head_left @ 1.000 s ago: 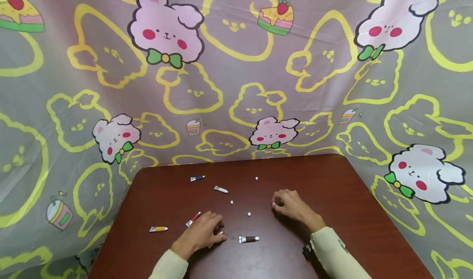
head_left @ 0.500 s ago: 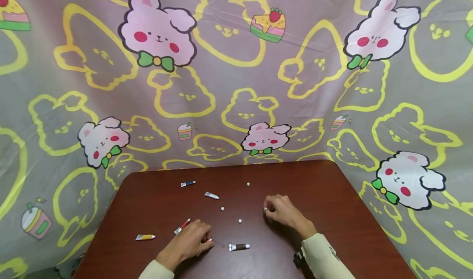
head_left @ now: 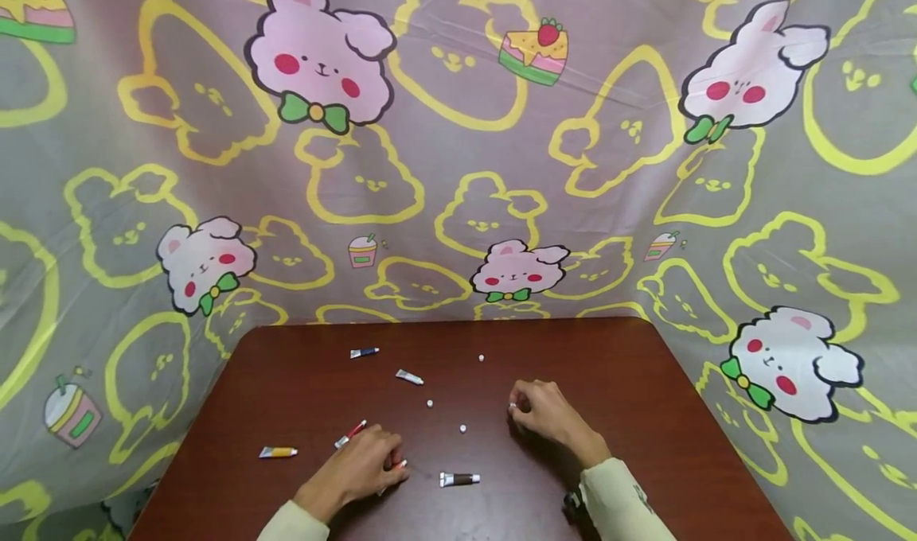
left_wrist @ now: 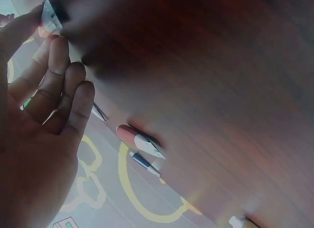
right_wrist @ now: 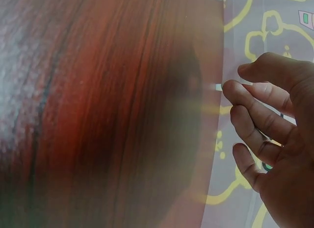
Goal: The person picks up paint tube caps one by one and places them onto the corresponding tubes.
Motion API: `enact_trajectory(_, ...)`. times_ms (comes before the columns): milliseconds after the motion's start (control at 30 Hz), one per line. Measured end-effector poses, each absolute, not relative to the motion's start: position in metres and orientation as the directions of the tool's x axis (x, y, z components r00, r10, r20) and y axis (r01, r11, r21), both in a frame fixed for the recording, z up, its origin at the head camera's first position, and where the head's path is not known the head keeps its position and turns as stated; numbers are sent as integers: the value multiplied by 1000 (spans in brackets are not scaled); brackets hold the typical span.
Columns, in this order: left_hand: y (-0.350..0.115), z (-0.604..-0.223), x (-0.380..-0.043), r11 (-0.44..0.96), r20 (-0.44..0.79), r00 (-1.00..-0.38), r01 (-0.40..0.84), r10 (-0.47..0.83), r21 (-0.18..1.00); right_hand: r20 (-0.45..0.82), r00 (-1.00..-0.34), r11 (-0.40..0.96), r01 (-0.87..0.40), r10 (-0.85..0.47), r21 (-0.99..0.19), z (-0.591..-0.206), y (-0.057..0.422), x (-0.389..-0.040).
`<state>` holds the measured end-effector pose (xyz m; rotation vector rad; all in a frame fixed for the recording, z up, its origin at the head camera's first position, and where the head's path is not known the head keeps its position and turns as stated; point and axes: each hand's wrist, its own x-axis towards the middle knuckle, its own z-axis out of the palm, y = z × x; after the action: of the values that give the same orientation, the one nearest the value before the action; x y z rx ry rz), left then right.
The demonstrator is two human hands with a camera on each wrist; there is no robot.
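Note:
My left hand [head_left: 354,469] pinches a small orange paint tube [left_wrist: 50,19] between thumb and fingertips, just above the table. Its silver end shows in the left wrist view; fingers cover much of the rest. In the head view my right hand [head_left: 552,415] has its thumb and index finger bent together, with a small white cap [head_left: 512,405] at the tips. The exact grip is hard to see in the right wrist view. Beside my left hand lie a red tube [head_left: 350,433] and a brown tube [head_left: 458,479]. Loose white caps [head_left: 462,428] lie between the hands.
A yellow tube [head_left: 278,452] lies at the left, with a blue tube [head_left: 364,353] and a white tube [head_left: 410,377] farther back. Another cap [head_left: 481,358] sits near the far side. Patterned cloth [head_left: 444,151] hangs behind the dark red table [head_left: 587,350].
The left fingers have lowered toward the thumb around the orange tube. The right hand stays nearly still. The head view has shifted slightly; the loose tubes and caps keep their places.

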<state>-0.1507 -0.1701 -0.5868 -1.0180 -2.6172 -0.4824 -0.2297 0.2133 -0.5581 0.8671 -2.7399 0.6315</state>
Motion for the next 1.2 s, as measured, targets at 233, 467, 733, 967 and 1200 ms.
enact_trajectory(233, -172, -586, -150, 697, 395, -702, 693, 593, 184, 325, -808, 736, -585, -492, -341, -558, 211, -229)
enact_trajectory(467, -175, -587, -152, 707, 418, -699, 687, 580, 166, 332, -807, 732, -586, -489, -346, -557, 208, -227)
enact_trajectory(733, -171, -574, -157, 729, 315, -763, 640, 565, 244, 345, -803, 731, -589, -485, -345, -553, 207, -223)
enact_trajectory(967, -167, -566, -162, 710, 337, -745, 660, 575, 246, 374, -793, 731, -599, -481, -328, -552, 205, -224)
enact_trajectory(1200, -161, -560, -166, 698, 369, -723, 679, 584, 228, 382, -788, 721, -606, -483, -336, -549, 202, -222)
